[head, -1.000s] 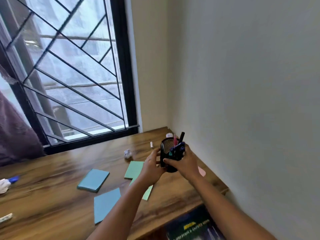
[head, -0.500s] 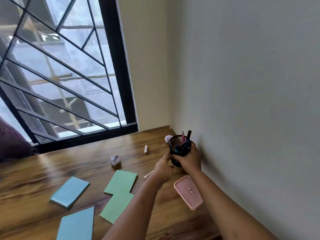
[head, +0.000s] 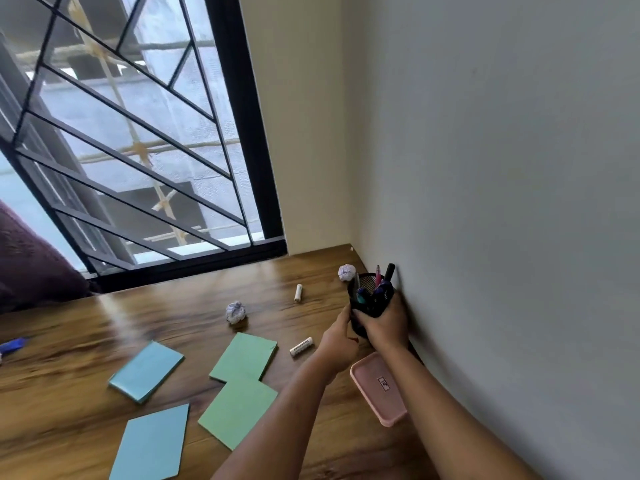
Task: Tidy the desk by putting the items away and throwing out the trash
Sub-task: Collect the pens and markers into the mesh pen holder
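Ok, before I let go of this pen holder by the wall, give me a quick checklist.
1. Both hands on the black mesh pen holder: left hand and right hand ok.
2. Holder upright: ok.
3. Pens inside: ok.
4. Base resting on the desk: cannot tell, hands hide it.
5. Pink case clear of the holder: ok.
6. Crumpled paper ball beside the holder, touching or apart: cannot tell.

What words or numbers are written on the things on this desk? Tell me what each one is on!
White tube nearest the left hand: dark print along its side, too blurred to read.
Pink case: small dark mark in a box, too small to read.
Other white tube, paper balls, coloured pads: no writing that I can see.
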A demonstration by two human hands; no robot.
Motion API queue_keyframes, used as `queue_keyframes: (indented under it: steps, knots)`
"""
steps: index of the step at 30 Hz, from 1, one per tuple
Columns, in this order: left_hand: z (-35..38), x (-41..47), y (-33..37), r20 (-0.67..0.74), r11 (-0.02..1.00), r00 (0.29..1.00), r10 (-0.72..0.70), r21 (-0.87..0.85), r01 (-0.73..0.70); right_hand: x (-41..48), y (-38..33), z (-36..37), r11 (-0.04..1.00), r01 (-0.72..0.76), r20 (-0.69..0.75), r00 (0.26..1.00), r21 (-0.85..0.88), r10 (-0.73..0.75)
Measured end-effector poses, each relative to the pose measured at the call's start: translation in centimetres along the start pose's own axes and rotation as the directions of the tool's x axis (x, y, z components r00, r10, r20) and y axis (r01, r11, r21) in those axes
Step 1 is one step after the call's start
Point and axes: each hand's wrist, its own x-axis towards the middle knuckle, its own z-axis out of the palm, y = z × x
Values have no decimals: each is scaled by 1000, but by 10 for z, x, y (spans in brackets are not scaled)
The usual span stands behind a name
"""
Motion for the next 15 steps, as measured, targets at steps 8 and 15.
queue_keyframes:
  steps: [8, 15]
  knots:
    - [-12, -15, -2, -3, 998, 998, 55, 14, -55, -43, -14, 4, 980, -196, -146, 971, -42, 188]
    - [-59, -50, -22, -270, 996, 961, 65, -40, -79, -90, -37, 37, 980, -193, -123, 975, -49, 185]
